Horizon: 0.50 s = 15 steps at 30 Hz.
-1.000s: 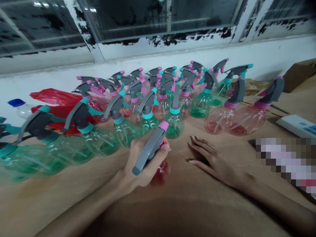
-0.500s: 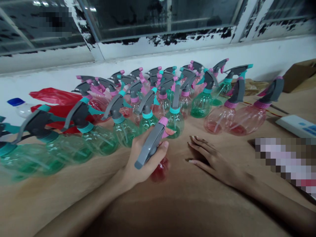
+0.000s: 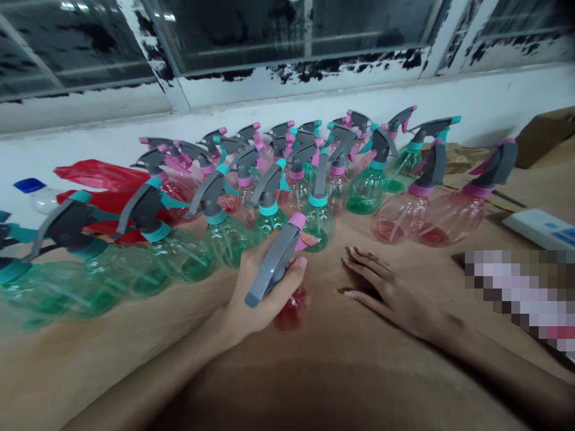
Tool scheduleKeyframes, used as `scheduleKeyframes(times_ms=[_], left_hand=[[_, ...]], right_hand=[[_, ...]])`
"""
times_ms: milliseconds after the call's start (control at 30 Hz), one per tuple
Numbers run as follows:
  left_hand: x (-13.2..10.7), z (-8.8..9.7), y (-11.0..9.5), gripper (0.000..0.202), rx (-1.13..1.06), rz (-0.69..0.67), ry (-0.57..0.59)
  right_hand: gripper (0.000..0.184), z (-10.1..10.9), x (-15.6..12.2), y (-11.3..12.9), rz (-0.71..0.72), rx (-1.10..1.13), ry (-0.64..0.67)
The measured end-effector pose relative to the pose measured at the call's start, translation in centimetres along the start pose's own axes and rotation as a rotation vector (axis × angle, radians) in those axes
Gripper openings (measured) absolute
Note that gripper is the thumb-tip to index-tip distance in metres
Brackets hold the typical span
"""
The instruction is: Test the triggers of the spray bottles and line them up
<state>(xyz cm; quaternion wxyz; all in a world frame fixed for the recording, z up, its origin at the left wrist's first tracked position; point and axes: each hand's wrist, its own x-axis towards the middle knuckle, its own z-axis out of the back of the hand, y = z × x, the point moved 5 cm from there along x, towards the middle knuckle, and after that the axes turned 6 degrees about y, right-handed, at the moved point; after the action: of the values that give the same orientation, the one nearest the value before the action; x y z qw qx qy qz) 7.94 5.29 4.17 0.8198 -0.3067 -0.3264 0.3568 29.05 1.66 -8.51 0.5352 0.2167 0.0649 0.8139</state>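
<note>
My left hand (image 3: pixel 258 287) is wrapped round the neck of a pink spray bottle (image 3: pixel 291 308) with a grey trigger head and a pink nozzle. Red liquid shows in its base, which stands on the table; the fingers hide its collar. To the right, my right hand (image 3: pixel 381 284) rests on the tabletop (image 3: pixel 341 365) with its fingers stretched out, holding nothing. Just beyond the left hand are green spray bottles with turquoise collars, the nearest a green spray bottle (image 3: pixel 320 224). Two pink spray bottles (image 3: pixel 398 218) stand beyond the right hand.
Several more pink and green spray bottles (image 3: pixel 215 233) crowd the table along the wall. At left lie red plastic bags (image 3: pixel 103 176) beside a blue-capped bottle (image 3: pixel 30 187). On the right are a white box-like device (image 3: pixel 534 224) and a cardboard box (image 3: pixel 545 137).
</note>
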Motion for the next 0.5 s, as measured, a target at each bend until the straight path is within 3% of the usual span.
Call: scheduleKeyframes(times_ms=[200, 500], left_hand=[[-0.18, -0.06, -0.03, 0.014, -0.009, 0.040, -0.005], [-0.13, -0.02, 0.02, 0.010, -0.008, -0.008, -0.027]], right_hand=[[0.056, -0.06, 0.01, -0.06, -0.001, -0.009, 0.016], [0.056, -0.23, -0.07, -0.25, -0.009, -0.011, 0.023]])
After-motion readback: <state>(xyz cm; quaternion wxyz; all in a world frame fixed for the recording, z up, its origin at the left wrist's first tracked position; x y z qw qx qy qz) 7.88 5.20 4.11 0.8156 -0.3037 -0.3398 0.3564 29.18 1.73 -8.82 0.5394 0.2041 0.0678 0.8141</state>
